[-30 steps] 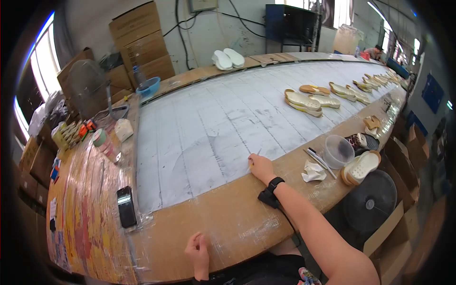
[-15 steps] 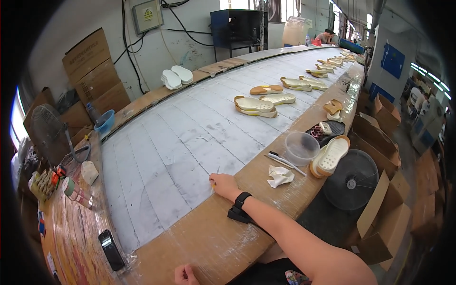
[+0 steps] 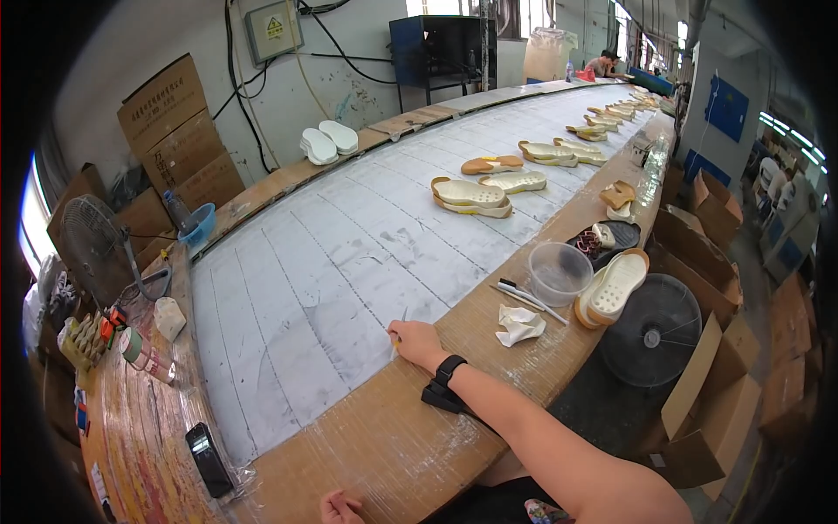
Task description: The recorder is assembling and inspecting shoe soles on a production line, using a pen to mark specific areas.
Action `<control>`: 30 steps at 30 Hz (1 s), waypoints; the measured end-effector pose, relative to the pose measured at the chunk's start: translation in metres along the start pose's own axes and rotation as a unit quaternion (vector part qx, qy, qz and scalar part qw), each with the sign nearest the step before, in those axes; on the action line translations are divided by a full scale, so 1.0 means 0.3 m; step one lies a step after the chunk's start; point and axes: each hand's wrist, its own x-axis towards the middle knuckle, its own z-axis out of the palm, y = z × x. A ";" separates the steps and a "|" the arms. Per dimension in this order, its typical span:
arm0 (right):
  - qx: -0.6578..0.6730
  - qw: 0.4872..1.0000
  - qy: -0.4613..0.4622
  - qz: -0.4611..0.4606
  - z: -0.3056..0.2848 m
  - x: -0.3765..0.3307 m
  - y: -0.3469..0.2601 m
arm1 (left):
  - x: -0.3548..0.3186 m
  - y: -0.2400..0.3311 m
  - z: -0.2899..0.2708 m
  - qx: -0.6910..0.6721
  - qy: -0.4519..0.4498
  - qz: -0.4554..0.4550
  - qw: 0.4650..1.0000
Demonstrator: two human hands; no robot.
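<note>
My right hand (image 3: pixel 417 344), with a black band on its wrist, rests at the near edge of the white belt (image 3: pixel 288 349). Its fingers are closed round a thin pointed tool (image 3: pixel 403 316) with a grey tip and a bit of yellow below; its exact kind is hidden by the grip. At the lower edge my left hand (image 3: pixel 339 506) shows only in part, over the brown tabletop (image 3: pixel 349 454), fingers loosely curled with nothing visible in them. A black strap-like object (image 3: pixel 442 398) lies under my right wrist. Shoe soles (image 3: pixel 471 196) stand farther along the belt.
Crumpled white paper (image 3: pixel 519 324), pens (image 3: pixel 531 297), a clear plastic tub (image 3: pixel 559 272) and a pair of soles (image 3: pixel 613 286) lie right of my hand. A phone (image 3: pixel 209 458) rests at left. A fan (image 3: pixel 653 336) and open cartons (image 3: pixel 711 397) stand beyond the table's right edge.
The whole view has shifted slightly. My left hand's fingers have loosened a little; my right hand keeps its hold and place at the belt's edge.
</note>
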 end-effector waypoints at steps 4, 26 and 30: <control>0.003 1.000 0.006 -0.001 -0.006 0.000 0.012 | -0.015 0.043 0.014 0.084 0.029 -0.004 0.996; 0.013 1.000 0.001 0.008 -0.034 -0.002 0.011 | -0.009 0.025 0.042 0.040 0.066 0.039 0.996; 0.030 1.000 -0.001 0.001 -0.032 -0.003 0.014 | -0.012 0.028 0.038 0.020 0.071 0.015 0.997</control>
